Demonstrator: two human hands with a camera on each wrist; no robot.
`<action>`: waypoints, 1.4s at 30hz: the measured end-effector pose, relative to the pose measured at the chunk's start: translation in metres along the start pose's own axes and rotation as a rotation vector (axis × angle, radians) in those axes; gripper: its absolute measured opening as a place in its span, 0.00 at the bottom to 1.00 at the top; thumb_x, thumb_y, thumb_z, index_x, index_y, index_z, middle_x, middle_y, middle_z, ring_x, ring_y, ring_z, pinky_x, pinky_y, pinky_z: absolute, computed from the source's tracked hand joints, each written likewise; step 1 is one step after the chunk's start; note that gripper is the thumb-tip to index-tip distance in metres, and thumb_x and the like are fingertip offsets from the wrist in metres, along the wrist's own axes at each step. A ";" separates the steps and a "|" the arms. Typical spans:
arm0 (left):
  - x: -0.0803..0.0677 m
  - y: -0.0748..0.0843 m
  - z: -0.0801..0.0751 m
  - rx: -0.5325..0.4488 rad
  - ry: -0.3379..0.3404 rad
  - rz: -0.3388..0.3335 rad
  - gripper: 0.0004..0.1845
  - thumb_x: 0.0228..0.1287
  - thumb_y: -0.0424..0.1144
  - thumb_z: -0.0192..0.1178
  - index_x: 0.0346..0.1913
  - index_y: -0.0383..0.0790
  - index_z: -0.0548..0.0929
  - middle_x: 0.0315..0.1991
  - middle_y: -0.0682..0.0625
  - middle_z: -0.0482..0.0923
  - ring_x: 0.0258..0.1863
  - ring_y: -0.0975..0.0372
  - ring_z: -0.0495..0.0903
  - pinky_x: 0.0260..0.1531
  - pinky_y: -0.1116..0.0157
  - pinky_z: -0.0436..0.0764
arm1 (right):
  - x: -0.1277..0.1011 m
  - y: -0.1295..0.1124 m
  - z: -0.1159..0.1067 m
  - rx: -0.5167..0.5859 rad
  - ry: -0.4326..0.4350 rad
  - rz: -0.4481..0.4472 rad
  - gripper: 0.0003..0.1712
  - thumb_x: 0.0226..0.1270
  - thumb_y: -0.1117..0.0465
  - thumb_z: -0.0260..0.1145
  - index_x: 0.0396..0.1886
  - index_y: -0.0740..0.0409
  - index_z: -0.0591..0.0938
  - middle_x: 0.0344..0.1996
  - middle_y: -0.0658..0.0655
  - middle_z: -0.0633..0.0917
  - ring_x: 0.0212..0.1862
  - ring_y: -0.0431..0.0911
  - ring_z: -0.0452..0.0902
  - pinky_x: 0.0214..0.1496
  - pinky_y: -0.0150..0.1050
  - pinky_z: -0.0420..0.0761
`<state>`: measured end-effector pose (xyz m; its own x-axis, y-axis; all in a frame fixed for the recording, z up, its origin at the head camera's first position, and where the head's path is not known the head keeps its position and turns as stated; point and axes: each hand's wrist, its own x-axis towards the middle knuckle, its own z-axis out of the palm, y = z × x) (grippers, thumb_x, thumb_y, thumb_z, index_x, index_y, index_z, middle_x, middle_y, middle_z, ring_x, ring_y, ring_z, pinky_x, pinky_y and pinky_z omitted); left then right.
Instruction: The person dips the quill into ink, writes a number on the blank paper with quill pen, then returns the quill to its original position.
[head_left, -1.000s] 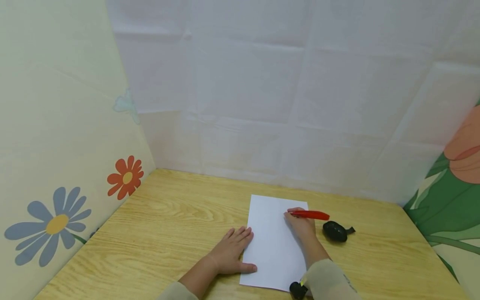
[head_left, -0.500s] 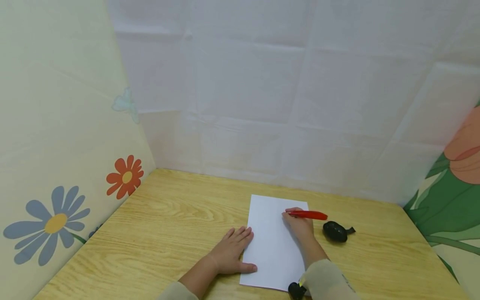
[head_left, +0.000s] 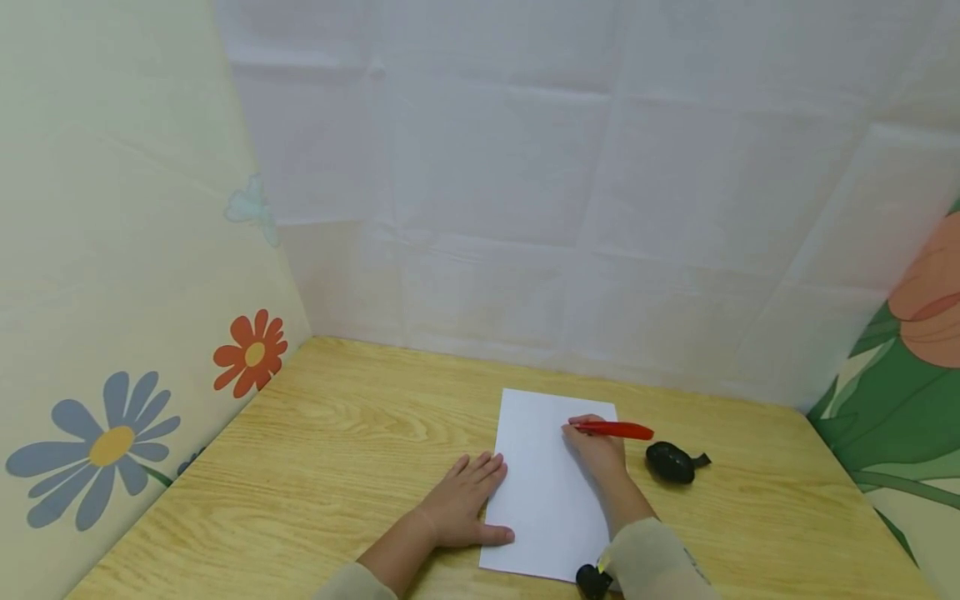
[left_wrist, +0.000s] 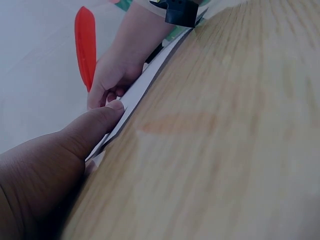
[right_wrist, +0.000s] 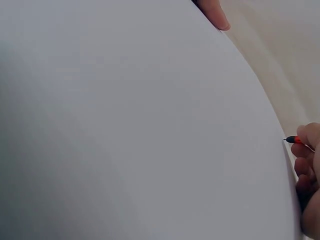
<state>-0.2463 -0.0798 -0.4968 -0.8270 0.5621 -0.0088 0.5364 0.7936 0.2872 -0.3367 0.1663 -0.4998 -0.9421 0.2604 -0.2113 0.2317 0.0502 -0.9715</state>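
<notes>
My right hand [head_left: 600,450] pinches a red pen [head_left: 618,430] over the upper right of a white sheet of paper [head_left: 543,500]. The pen's broad, leaf-shaped red end [left_wrist: 86,47] shows in the left wrist view. In the right wrist view its dark tip [right_wrist: 290,139] appears at the paper's edge; whether it touches, I cannot tell. No marks can be made out on the page. My left hand [head_left: 465,504] lies flat at the paper's left edge, with its fingers spread and its thumb [left_wrist: 100,120] resting on the sheet.
A glossy black oval object with a short tab [head_left: 671,463] lies right of the paper. A small black round piece [head_left: 594,580] sits by the right cuff. The wood-grain table [head_left: 337,442] meets a pale cloth wall [head_left: 480,208] behind and flower-printed walls at both sides.
My right hand and the pen have shifted slightly left across the upper part of the paper. The left hand and the paper stay where they were.
</notes>
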 end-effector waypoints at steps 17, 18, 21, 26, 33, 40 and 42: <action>-0.002 0.002 -0.003 -0.016 -0.003 0.011 0.52 0.58 0.69 0.58 0.75 0.37 0.59 0.78 0.46 0.54 0.78 0.52 0.51 0.77 0.47 0.49 | 0.001 0.004 0.003 -0.044 -0.027 -0.060 0.12 0.60 0.59 0.72 0.39 0.62 0.84 0.26 0.46 0.83 0.36 0.43 0.75 0.37 0.28 0.76; -0.001 0.002 -0.003 -0.016 -0.003 0.010 0.52 0.58 0.69 0.58 0.75 0.37 0.59 0.78 0.46 0.54 0.78 0.52 0.51 0.77 0.47 0.49 | 0.001 0.005 0.003 -0.013 -0.034 -0.050 0.12 0.60 0.60 0.72 0.39 0.62 0.84 0.26 0.46 0.83 0.36 0.43 0.74 0.38 0.29 0.77; -0.001 0.002 -0.003 -0.016 -0.007 0.003 0.52 0.57 0.70 0.58 0.75 0.38 0.59 0.78 0.46 0.54 0.78 0.52 0.51 0.77 0.48 0.49 | -0.001 0.005 0.003 0.018 -0.042 -0.031 0.11 0.60 0.59 0.72 0.39 0.61 0.84 0.26 0.45 0.83 0.36 0.43 0.75 0.38 0.29 0.78; -0.001 0.002 -0.003 -0.019 -0.004 0.002 0.52 0.57 0.70 0.58 0.75 0.38 0.59 0.78 0.46 0.54 0.78 0.52 0.51 0.77 0.48 0.49 | -0.002 0.005 0.004 0.017 -0.054 -0.019 0.12 0.61 0.57 0.72 0.40 0.60 0.84 0.29 0.46 0.85 0.39 0.45 0.76 0.40 0.29 0.79; -0.001 0.002 -0.003 -0.019 -0.003 0.003 0.52 0.57 0.70 0.58 0.75 0.38 0.59 0.78 0.46 0.54 0.78 0.52 0.51 0.77 0.48 0.49 | -0.005 0.006 0.006 -0.099 -0.039 -0.106 0.11 0.60 0.59 0.73 0.38 0.61 0.85 0.27 0.47 0.84 0.35 0.44 0.75 0.38 0.30 0.77; 0.000 0.001 0.000 -0.020 0.000 0.001 0.52 0.57 0.70 0.58 0.75 0.38 0.59 0.78 0.46 0.54 0.78 0.52 0.51 0.77 0.48 0.49 | -0.007 0.005 0.007 -0.105 -0.036 -0.089 0.11 0.60 0.59 0.73 0.39 0.60 0.85 0.30 0.50 0.85 0.38 0.46 0.75 0.38 0.30 0.77; 0.000 0.001 0.000 -0.015 0.001 0.000 0.52 0.57 0.70 0.58 0.75 0.39 0.59 0.78 0.47 0.54 0.78 0.52 0.51 0.77 0.48 0.49 | -0.008 0.005 0.008 -0.102 -0.039 -0.079 0.11 0.60 0.59 0.73 0.39 0.60 0.86 0.31 0.50 0.86 0.39 0.47 0.75 0.38 0.30 0.77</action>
<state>-0.2460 -0.0792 -0.4970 -0.8272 0.5618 -0.0074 0.5338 0.7900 0.3014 -0.3302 0.1572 -0.5040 -0.9666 0.2146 -0.1402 0.1778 0.1674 -0.9697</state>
